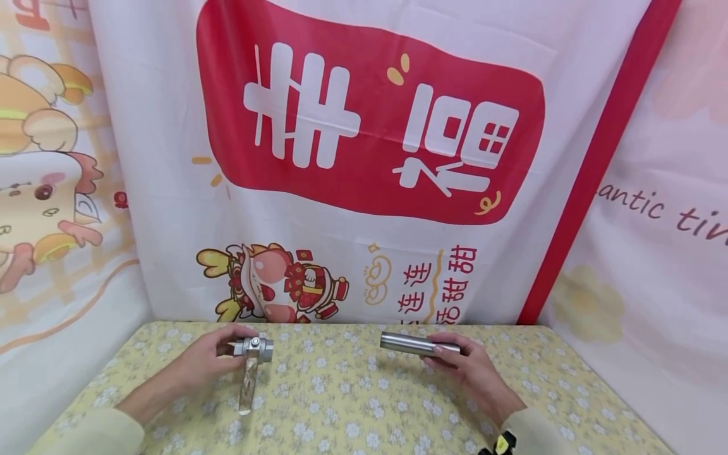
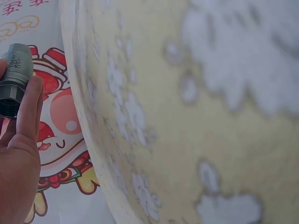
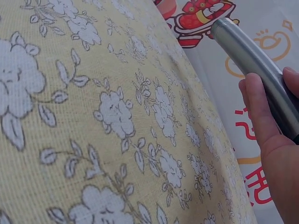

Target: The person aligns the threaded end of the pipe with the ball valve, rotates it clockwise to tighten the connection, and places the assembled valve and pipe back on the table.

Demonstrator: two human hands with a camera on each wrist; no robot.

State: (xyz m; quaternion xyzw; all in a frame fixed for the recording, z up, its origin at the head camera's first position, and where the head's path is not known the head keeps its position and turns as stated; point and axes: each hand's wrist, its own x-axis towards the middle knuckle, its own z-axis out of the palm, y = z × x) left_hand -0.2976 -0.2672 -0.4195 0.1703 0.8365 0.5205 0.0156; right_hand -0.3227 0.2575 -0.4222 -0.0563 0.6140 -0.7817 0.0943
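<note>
My left hand grips a grey metal ball valve by its left end, above the table. The valve's flat lever handle points down toward me. In the left wrist view, the valve body shows raised lettering and a threaded opening, with fingers around it. On the other side, my right hand holds a silver metal pipe near its right end. The pipe's free end points left, toward the valve, and the two stand apart. In the right wrist view, that pipe end looks threaded.
A yellow flowered cloth covers the table. Behind its far edge hangs a white banner with a red panel and cartoon figures. Printed curtains hang at both sides. A dark band with a yellow piece is on the right wrist.
</note>
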